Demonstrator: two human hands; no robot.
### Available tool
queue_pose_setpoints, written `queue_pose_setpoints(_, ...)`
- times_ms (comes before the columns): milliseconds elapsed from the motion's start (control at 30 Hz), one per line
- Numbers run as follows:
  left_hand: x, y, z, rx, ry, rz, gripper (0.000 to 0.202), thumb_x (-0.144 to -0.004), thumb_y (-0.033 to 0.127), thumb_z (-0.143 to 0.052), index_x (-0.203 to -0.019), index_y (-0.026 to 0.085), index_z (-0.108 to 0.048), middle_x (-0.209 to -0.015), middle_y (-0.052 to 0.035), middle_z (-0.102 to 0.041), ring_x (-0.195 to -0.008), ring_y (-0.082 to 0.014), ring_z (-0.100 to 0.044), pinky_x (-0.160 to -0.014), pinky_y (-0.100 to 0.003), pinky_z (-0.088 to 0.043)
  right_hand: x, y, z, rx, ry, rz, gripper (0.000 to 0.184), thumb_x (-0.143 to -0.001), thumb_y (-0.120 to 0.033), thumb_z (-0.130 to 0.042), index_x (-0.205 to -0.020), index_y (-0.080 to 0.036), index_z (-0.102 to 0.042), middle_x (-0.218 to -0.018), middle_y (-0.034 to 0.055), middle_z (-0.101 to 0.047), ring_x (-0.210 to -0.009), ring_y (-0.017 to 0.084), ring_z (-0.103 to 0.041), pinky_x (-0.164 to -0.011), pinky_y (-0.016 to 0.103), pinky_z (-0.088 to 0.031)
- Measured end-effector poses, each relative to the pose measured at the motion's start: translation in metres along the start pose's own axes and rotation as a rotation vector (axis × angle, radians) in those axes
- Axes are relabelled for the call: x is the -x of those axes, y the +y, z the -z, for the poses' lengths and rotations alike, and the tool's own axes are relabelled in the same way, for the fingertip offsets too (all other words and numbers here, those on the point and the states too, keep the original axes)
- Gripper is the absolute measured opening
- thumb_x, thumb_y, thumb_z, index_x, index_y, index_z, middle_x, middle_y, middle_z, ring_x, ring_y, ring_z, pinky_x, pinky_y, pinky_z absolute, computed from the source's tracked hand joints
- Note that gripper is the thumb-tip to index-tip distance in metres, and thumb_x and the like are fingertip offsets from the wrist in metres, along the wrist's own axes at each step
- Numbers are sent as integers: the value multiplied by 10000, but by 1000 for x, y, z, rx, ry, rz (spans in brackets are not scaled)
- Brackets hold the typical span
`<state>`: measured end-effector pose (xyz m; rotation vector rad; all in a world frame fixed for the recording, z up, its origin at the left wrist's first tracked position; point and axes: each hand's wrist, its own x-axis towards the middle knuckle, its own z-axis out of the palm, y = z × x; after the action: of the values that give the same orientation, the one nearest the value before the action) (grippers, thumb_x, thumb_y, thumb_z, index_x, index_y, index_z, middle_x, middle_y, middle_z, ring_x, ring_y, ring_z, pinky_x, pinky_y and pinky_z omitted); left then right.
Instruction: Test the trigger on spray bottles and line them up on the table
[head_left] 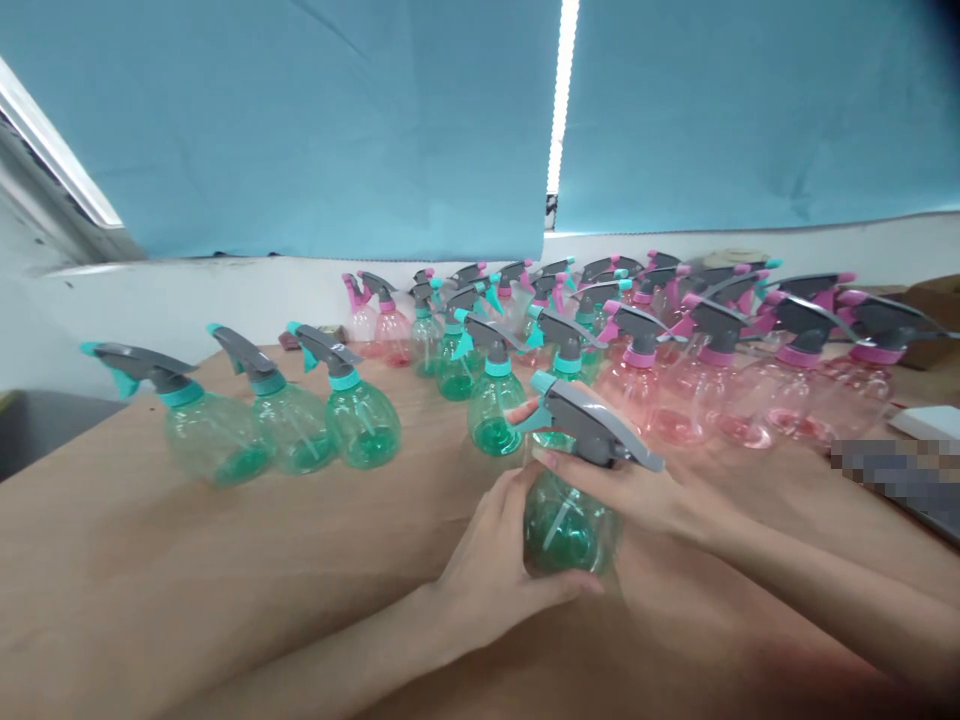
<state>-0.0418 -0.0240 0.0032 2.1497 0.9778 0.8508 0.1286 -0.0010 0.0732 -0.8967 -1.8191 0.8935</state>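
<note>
A green spray bottle (564, 525) with a grey and teal trigger head stands tilted slightly in front of me, between both hands. My left hand (491, 545) wraps round the lower body of the bottle, thumb along its base. My right hand (622, 485) grips the bottle's neck just below the trigger head, and a finger shows behind the teal trigger. The neck itself is mostly hidden by the right fingers. Just behind are more green spray bottles (495, 412), and three others, one of them a green bottle (364, 425), stand in a row to the left.
Pink spray bottles (697, 395) with grey heads crowd the right and back of the wooden table (225, 580). A partly blurred-out dark flat object (907, 480) lies at the right edge, beside a white box (926, 422). Blue curtains (337, 130) hang behind.
</note>
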Motion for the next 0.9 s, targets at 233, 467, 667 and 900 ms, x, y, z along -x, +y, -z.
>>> queue_pose_setpoints(233, 1, -1, 0, -65, -87, 16, 917, -733, 582, -750, -1452, 283, -266, -1373, -115, -448, -1265, -364, -413, -1023, -548, -359, 2, 4, 9, -36, 26, 5, 247, -726, -125, -546, -921, -276, -534, -576, -94, -393, -424, 102, -366, -651, 352, -504)
queue_pose_setpoints(467, 5, -6, 3, -163, -125, 18, 963, -771, 580, -716, -1493, 297, -145, -1457, -116, -360, -1320, -354, -353, -1053, -547, -328, 3, 9, 17, -10, 24, -15, 284, -717, -141, -541, -967, -274, -544, -677, -63, -531, -463, 98, -407, -524, 276, -430)
queue_pose_setpoints(667, 4, -7, 3, -240, -126, 34, 885, -791, 523, -719, -1467, 280, -201, -1432, -126, -387, -1306, -340, -381, -1044, -537, -351, 2, 12, 22, 11, 48, 29, 286, -708, -99, -507, -940, -260, -550, -664, -68, -482, -481, 87, -328, -471, 249, -328)
queue_pose_setpoints(900, 2, -8, 1, -381, -147, 18, 745, -823, 497, -682, -1414, 200, -341, -1427, -163, -412, -1310, -360, -377, -1045, -553, -345, 1, 8, 24, 9, 57, 25, 321, -674, -91, -496, -954, -242, -537, -700, -69, -490, -453, 57, -285, -404, 218, -272)
